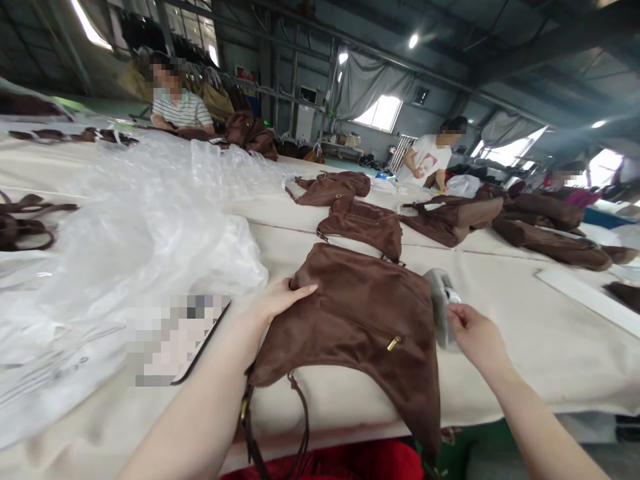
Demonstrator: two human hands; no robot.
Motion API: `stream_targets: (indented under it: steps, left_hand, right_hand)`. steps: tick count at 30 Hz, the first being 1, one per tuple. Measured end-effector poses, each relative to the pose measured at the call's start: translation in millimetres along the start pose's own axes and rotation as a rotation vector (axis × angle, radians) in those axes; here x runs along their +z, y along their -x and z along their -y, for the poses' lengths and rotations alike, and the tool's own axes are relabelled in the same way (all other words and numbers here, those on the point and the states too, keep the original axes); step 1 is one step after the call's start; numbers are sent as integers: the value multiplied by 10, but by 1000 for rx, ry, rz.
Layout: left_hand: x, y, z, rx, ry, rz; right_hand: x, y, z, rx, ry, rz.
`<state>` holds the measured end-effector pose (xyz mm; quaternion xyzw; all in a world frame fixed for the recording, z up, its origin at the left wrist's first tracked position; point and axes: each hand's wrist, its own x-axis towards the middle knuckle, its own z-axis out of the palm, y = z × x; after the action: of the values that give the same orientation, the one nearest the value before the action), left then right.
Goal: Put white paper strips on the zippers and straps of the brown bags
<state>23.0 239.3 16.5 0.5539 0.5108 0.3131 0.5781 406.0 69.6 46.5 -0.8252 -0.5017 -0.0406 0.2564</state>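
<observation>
On the table (530, 320), left hand (287, 297) grasps a brown bag (355, 307); right hand (475, 333) pinches a grey item (439, 300).

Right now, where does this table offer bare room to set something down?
Bare cream cloth lies between the right hand and the long, flat white strip. A smaller patch separates the crumpled translucent plastic from the nearest brown handbag. Plastic crowds the left; more brown bags, the far side.
</observation>
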Motion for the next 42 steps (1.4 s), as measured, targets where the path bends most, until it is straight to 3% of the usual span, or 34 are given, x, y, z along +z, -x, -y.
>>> stream_targets:
  steps: [4, 7, 9, 13, 16, 19, 20, 22, 25, 28, 31, 36, 39, 42]
  left_hand:
    - [-100, 38, -44, 38, -33, 53]
    - [-244, 115, -97, -14, 65, 76]
    - [-372, 170, -142, -65, 15, 46]
    - [-630, 240, -288, -127, -347, -6]
    - [-654, 288, -468, -17, -667, -188]
    - [-363, 350, -660, 224, -796, -336]
    - [-198, 367, -708, 312, -774, -315]
    - [193, 377, -761, 471, -675, -161]
    - [769, 318, -722, 658, -546, -28]
    - [1131, 200, -556, 596, -359, 24]
    - [1206, 122, -302, 382, -119, 117]
    - [1013, 93, 68, 231, -8, 287]
    - [952, -51, 121, 196, -35, 280]
    - [950, -283, 83, 172, -21, 213]
  right_hand:
    - [337, 499, -329, 21, -55, -41]
    - [524, 724, -377, 95, -158, 8]
    - [600, 784, -380, 101, -240, 78]
    - [647, 774, -350, 24, -291, 170]
    - [614, 732, -232, -97, -233, 248]
    - [590, 686, -9, -231, -203, 312]
    - [593, 668, 75, -260, -209, 333]
    - [611, 627, 229, -292, -233, 387]
    - [643, 576, 362, -300, -249, 469]
    - [656, 571, 352, -278, -273, 471]
    - [670, 597, 262, -282, -322, 446]
    - [761, 576, 183, -248, -291, 429]
    - [822, 493, 175, -222, -247, 438]
    - [799, 366, 116, -137, -209, 342]
